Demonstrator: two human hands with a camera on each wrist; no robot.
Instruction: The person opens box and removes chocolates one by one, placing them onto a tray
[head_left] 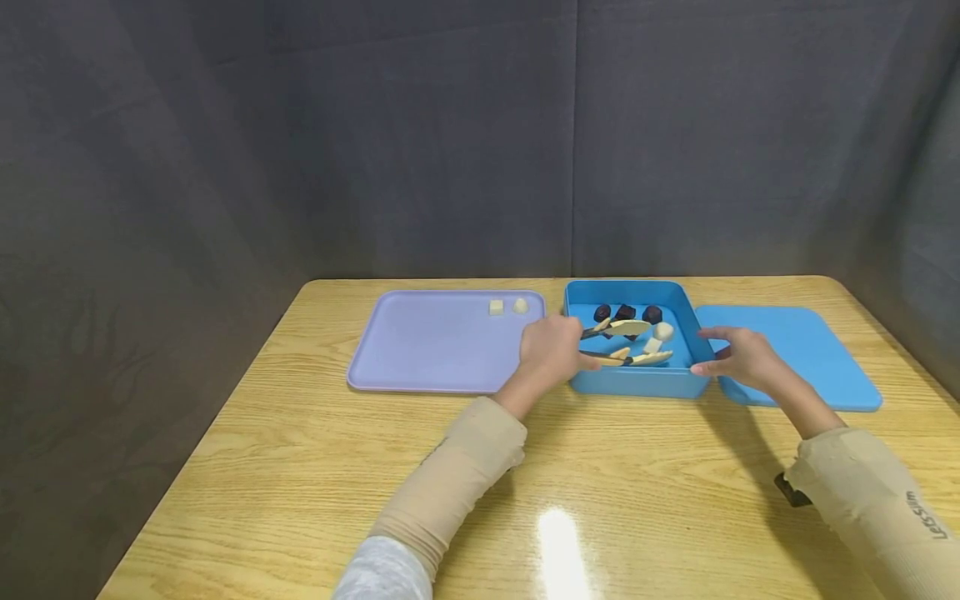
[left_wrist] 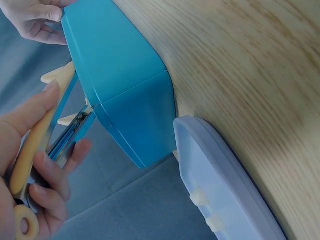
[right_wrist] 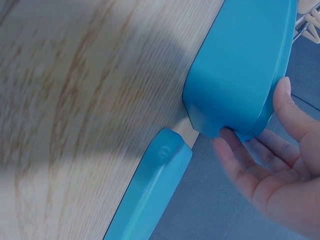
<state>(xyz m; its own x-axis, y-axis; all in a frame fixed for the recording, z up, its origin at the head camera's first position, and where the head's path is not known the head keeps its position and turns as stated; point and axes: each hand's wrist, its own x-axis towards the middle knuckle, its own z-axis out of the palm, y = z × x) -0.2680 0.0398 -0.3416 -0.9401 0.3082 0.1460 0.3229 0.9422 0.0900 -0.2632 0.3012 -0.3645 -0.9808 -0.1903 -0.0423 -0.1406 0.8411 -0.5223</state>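
Note:
My left hand (head_left: 551,346) grips a pair of cream-tipped tongs (head_left: 630,328) over the blue box (head_left: 637,383). The tongs' two arms are spread apart, their tips above the inside of the box. Close by the tips lie white pieces (head_left: 663,332), and several dark brown pieces (head_left: 652,315) sit toward the back of the box. My right hand (head_left: 742,358) holds the box's right side, with the thumb at the rim and the fingers against the side wall (right_wrist: 235,100). In the left wrist view, fingers curl round the tongs' handle (left_wrist: 30,155).
Left of the box lies a lilac tray (head_left: 435,350) with two small white pieces, a cube (head_left: 496,307) and a rounder one (head_left: 521,306), near its back right corner. A flat blue lid (head_left: 810,358) lies right of the box. Dark cloth (head_left: 450,150) hangs behind the wooden table (head_left: 300,483).

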